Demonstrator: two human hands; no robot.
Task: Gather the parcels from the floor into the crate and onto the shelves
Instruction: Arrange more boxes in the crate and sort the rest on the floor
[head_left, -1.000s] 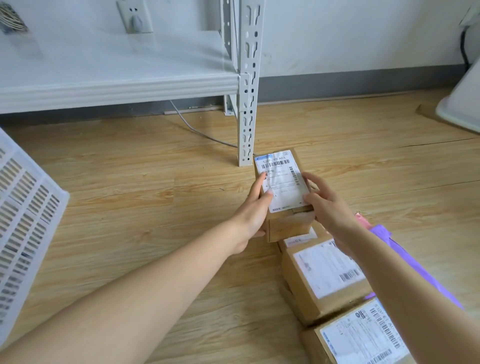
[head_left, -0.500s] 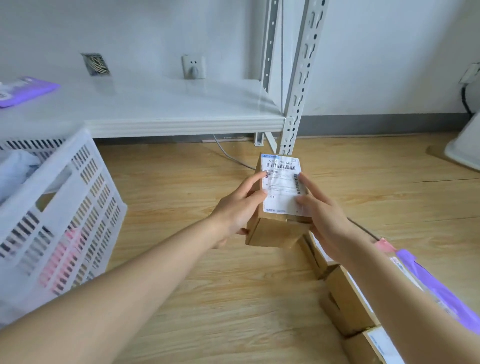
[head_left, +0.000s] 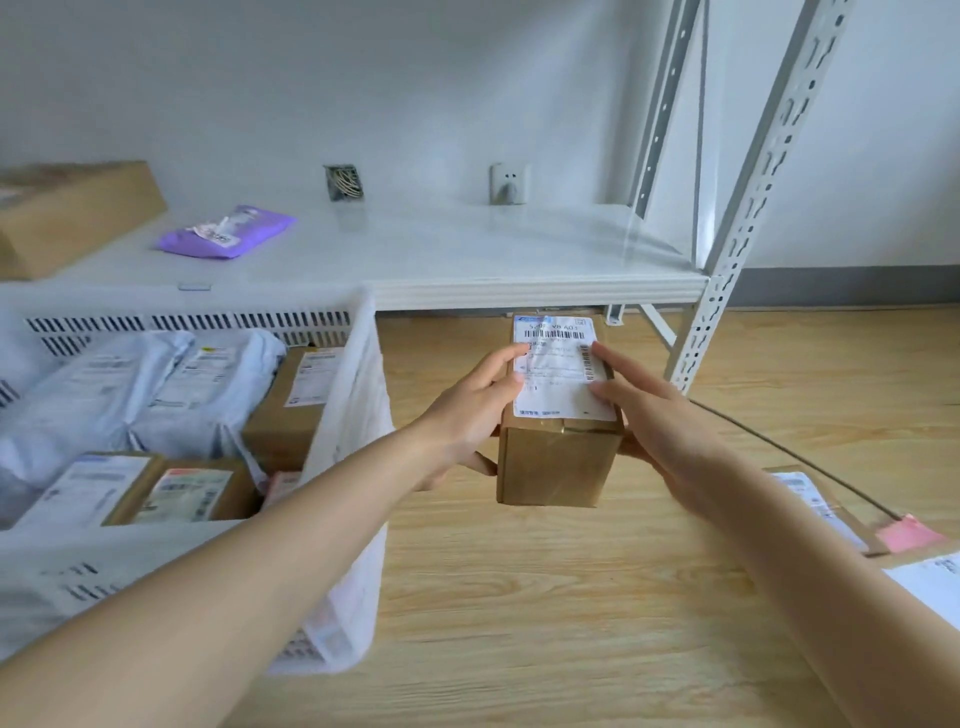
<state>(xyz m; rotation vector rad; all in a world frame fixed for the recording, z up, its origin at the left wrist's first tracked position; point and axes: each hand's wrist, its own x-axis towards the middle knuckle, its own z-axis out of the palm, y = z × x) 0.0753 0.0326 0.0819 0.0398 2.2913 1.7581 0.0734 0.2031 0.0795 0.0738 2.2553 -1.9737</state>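
Note:
A small brown cardboard parcel (head_left: 558, 462) with a white barcode label on top hangs in the air above the wooden floor, in front of the low white shelf (head_left: 519, 283). My left hand (head_left: 470, 415) grips its left side, fingers over the label and thumb underneath. My right hand (head_left: 654, 431) grips its right side the same way. The white slatted crate (head_left: 343, 415) stands to the left, holding several grey mailer bags and brown boxes.
On the shelf lie a purple mailer bag (head_left: 226, 234) and a large brown box (head_left: 72, 213) at far left. The shelf's perforated uprights (head_left: 737, 223) rise right of the parcel. More labelled parcels (head_left: 826, 509) and a dark cable (head_left: 795, 457) lie on the floor at right.
Both hands lifted the parcel off the stack on the floor and carried it up toward the shelf. The view swung left and up, bringing the crate's contents into sight.

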